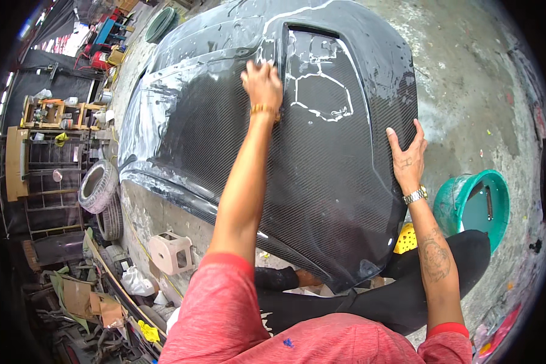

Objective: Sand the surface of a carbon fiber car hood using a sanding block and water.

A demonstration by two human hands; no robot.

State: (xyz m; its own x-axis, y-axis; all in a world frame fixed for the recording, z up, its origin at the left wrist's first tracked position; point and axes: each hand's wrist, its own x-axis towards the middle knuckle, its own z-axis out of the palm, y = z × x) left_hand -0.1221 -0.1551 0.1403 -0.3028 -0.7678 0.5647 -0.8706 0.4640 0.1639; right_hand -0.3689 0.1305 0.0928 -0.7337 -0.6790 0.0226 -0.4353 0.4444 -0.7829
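A large glossy black carbon-fibre panel (pixel 206 127), shaped like a car hood, lies tilted before me, with a recessed vent, whitish smears on its left part and white lines of liquid near its top. My left hand (pixel 262 85) is on the raised ridge left of the vent, fingers curled and pressed down; whatever is under them is hidden. My right hand (pixel 407 155) grips the panel's right edge, thumb on the surface and fingers at the rim. My legs in black trousers are under the near edge.
A teal tub (pixel 496 182) of water stands right, beside a yellow perforated object (pixel 406 236). A plastic stool (pixel 170 255), two tyres (pixel 97 182), a wooden shelf (pixel 64 115), a rack and piled scrap (pixel 85 303) line the left. A dark green coiled hose (pixel 161 24) lies at the back.
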